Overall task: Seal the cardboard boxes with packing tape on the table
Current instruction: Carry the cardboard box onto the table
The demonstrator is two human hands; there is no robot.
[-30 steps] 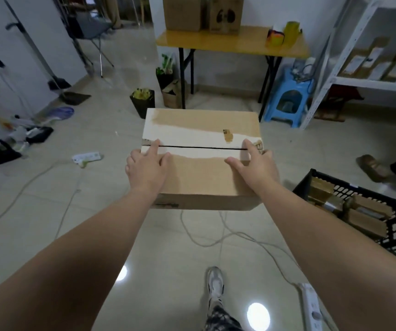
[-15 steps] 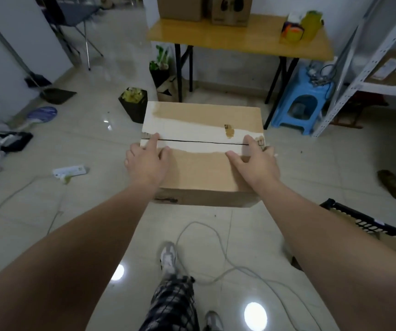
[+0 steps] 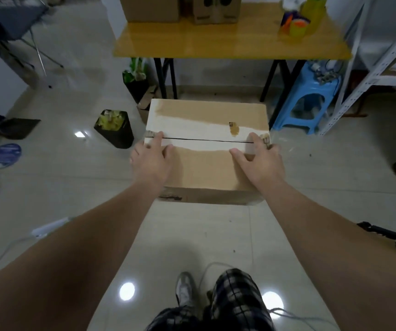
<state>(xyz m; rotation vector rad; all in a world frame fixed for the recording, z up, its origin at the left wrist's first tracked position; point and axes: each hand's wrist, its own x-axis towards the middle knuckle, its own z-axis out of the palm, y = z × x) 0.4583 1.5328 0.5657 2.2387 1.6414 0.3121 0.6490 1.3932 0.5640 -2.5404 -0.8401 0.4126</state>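
1. A cardboard box (image 3: 206, 168) is held up over the tiled floor (image 3: 77, 177), just in front of the yellow-topped table (image 3: 228, 44) and not on it.
2. The box's top flaps are closed, and a thin dark seam (image 3: 206, 140) is seen running from left to right between them. A pale, whitish band lies along both sides of that seam.
3. The left hand (image 3: 152, 161) is laid on the left end of the box top. Its forefinger is stretched to the seam, its thumb is spread on the cardboard, and its outer fingers are bent over the left edge, so the box is gripped.
4. The right hand (image 3: 259, 161) is placed the same way on the right end, with the forefinger at the seam and the outer fingers hooked over the right edge, clasping the box.
5. Two more boxes (image 3: 152, 8) are seen standing at the back of the table, and some yellow objects (image 3: 297, 22) sit at its right end, too blurred to be told.
6. A blue stool (image 3: 311, 101) stands beside the table's right leg, and a black plant pot (image 3: 114, 127) is set on the floor left of the held box.
7. A shoe (image 3: 185, 287) and checked trousers (image 3: 235, 302) are seen at the bottom.
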